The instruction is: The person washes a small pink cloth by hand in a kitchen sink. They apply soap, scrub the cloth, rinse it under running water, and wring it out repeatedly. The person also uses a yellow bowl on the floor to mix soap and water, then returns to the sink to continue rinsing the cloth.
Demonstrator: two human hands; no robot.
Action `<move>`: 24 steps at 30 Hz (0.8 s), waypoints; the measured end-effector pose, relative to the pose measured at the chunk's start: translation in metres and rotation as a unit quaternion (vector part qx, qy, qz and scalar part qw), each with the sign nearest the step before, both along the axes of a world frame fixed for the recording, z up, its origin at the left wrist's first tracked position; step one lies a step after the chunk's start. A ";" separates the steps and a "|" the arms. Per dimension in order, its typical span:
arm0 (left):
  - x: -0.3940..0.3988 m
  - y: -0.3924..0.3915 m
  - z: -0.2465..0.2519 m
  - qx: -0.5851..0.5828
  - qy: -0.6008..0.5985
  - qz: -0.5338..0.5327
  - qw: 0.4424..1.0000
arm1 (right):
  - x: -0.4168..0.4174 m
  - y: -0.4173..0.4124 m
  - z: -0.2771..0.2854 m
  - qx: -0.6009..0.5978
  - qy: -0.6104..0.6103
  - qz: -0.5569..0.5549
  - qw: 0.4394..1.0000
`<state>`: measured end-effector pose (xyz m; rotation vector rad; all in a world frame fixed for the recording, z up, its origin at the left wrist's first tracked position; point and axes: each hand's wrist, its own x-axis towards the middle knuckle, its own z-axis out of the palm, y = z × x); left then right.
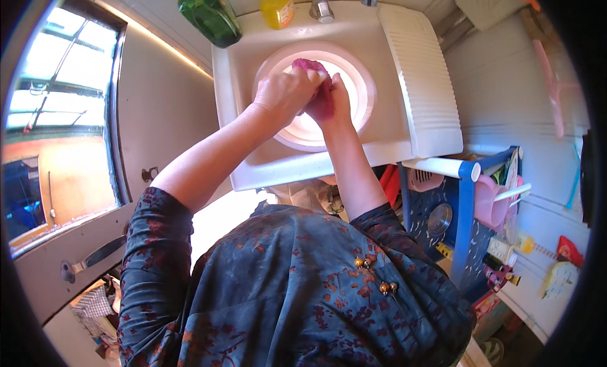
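A magenta cloth (324, 103) is bunched between my two hands, above a pale pink basin (369, 94) that stands in a white sink (393, 129). My left hand (287, 91) has its fingers closed on the upper part of the cloth. Below and to the right, my right hand (339, 101) holds the cloth's lower part against the palm, thumb raised. The hands partly hide the cloth and the basin's middle, which looks very bright.
Behind the sink's back left are a green bottle (211, 18) and a yellow soap bottle (276, 8). A metal faucet (322, 8) stands at the back. A ribbed washboard (422, 77) forms the sink's right side. A blue shelf rack (462, 215) with toiletries is at the right; a window lies left.
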<state>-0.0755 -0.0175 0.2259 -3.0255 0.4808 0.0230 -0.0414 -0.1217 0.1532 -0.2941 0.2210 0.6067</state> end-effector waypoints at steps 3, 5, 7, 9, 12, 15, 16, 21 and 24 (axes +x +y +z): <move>-0.009 -0.004 0.008 -0.064 0.035 -0.038 0.997 | -0.003 0.000 0.009 -0.002 0.004 -0.029 1.000; -0.010 0.001 0.002 -0.112 0.047 -0.026 0.992 | 0.000 -0.003 0.009 0.025 -0.064 -0.032 0.997; -0.010 0.000 -0.008 -0.090 0.012 -0.015 0.996 | 0.003 0.005 0.011 0.025 -0.057 -0.064 0.996; -0.006 0.001 -0.010 -0.042 -0.027 0.007 0.999 | -0.007 0.011 0.019 0.009 0.012 -0.078 0.997; 0.020 0.008 -0.011 0.060 -0.058 0.075 0.994 | -0.012 0.024 0.018 -0.033 0.036 -0.122 0.991; 0.020 0.008 -0.010 0.039 -0.008 0.121 0.992 | -0.008 0.026 0.013 -0.054 0.057 -0.119 0.990; 0.008 0.004 -0.008 0.037 0.014 0.092 0.995 | -0.004 0.017 0.012 -0.052 0.054 -0.102 0.992; -0.010 0.000 -0.007 0.031 0.059 0.012 0.998 | -0.005 -0.001 0.017 -0.005 0.092 -0.053 0.994; 0.013 0.014 -0.011 0.027 0.027 0.038 0.999 | -0.015 0.003 0.011 0.031 0.014 -0.034 0.999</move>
